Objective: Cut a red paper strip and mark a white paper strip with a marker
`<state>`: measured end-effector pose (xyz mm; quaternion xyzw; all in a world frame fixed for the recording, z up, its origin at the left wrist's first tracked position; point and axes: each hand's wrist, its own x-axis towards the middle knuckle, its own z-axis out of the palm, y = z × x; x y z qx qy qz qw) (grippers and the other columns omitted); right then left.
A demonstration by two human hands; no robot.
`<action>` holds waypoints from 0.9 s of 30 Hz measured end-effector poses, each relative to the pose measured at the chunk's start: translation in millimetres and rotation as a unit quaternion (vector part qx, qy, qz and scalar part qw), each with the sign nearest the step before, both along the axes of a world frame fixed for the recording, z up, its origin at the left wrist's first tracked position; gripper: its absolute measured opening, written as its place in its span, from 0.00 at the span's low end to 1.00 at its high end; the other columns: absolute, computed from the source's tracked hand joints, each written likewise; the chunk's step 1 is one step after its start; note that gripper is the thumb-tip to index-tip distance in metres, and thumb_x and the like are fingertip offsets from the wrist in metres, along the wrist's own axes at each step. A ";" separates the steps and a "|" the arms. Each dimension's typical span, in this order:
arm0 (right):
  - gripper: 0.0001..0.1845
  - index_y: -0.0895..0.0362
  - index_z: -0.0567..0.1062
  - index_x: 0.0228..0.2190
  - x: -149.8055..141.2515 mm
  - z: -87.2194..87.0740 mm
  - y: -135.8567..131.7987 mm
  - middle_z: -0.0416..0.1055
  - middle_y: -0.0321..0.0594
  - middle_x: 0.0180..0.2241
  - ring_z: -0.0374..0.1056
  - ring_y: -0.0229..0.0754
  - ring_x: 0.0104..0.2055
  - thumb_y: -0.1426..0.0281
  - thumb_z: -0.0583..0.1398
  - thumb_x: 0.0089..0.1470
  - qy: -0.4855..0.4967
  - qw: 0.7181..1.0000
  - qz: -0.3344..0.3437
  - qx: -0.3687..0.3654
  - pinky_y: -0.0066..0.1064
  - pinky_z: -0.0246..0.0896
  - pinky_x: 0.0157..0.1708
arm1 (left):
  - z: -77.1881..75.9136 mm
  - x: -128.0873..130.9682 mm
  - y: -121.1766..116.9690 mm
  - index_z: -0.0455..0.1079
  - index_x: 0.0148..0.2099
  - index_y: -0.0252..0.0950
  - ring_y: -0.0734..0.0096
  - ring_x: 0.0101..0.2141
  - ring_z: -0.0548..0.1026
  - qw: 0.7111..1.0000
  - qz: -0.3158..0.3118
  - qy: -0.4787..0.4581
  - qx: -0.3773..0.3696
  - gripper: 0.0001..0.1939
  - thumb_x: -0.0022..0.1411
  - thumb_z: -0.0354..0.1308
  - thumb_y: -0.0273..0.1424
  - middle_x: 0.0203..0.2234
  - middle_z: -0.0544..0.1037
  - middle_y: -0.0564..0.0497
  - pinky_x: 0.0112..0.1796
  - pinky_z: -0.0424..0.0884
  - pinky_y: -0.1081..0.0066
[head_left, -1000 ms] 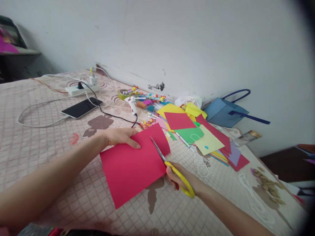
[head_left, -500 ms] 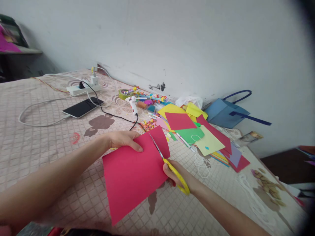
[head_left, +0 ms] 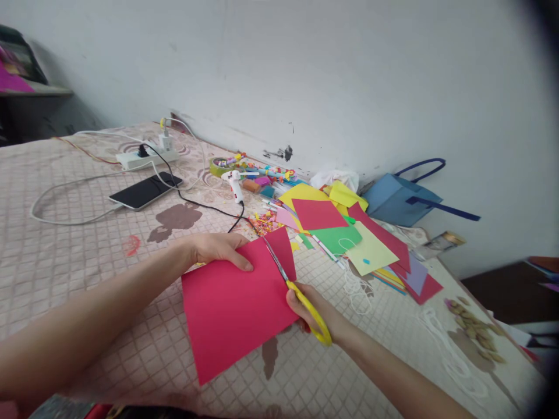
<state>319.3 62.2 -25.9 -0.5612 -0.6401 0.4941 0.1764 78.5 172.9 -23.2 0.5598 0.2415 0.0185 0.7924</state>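
A large sheet of red paper (head_left: pixel 236 308) is held above the patterned tablecloth. My left hand (head_left: pixel 222 249) pinches its far left edge, thumb on top and fingers underneath. In my right hand (head_left: pixel 312 311) are scissors with yellow handles (head_left: pixel 312 314), their blades lying across the right part of the sheet. A strip of the red paper stands out to the right of the blades, curving slightly. The fingers of my right hand below the sheet are partly hidden.
A white glue gun (head_left: pixel 236 187) with a black cord lies beyond the paper. At left are a phone (head_left: pixel 144 191) on a cable and a power strip (head_left: pixel 146 157). Coloured sheets (head_left: pixel 321 215), white string (head_left: pixel 356 288) and a blue bag (head_left: pixel 399 201) lie to the right.
The scissors have shifted slightly left, and their blades look closer together. The strip right of the blades has narrowed in view and tilted. My left hand keeps its hold.
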 end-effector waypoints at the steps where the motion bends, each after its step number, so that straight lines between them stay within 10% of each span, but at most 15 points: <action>1: 0.34 0.55 0.58 0.22 -0.5 1.2 0.7 0.51 0.26 0.14 0.51 0.28 0.12 0.36 0.47 0.46 -0.001 1.000 0.000 -0.002 0.21 0.46 0.11 | -0.9 0.4 0.1 0.74 0.47 0.36 0.63 0.35 0.79 1.000 -0.008 -0.002 -0.003 0.17 0.54 0.64 0.33 0.39 0.80 0.47 0.39 0.75 0.68; 16: 0.35 0.56 0.59 0.20 5.2 -11.2 5.6 0.53 0.27 0.10 0.50 0.29 0.09 0.34 0.48 0.42 0.049 0.996 -0.077 -0.017 0.22 0.44 0.09 | 0.9 -5.1 5.0 0.74 0.45 0.35 0.63 0.34 0.79 1.000 0.012 -0.001 0.017 0.16 0.53 0.64 0.32 0.37 0.81 0.47 0.37 0.75 0.68; 27: 0.23 0.58 0.69 0.30 4.0 -2.4 15.3 0.59 0.27 0.15 0.53 0.31 0.16 0.52 0.65 0.41 0.176 0.974 -0.140 0.008 0.24 0.50 0.16 | 3.7 -1.9 2.9 0.75 0.44 0.35 0.62 0.34 0.79 0.999 0.040 -0.004 0.010 0.15 0.53 0.65 0.33 0.37 0.80 0.46 0.39 0.73 0.68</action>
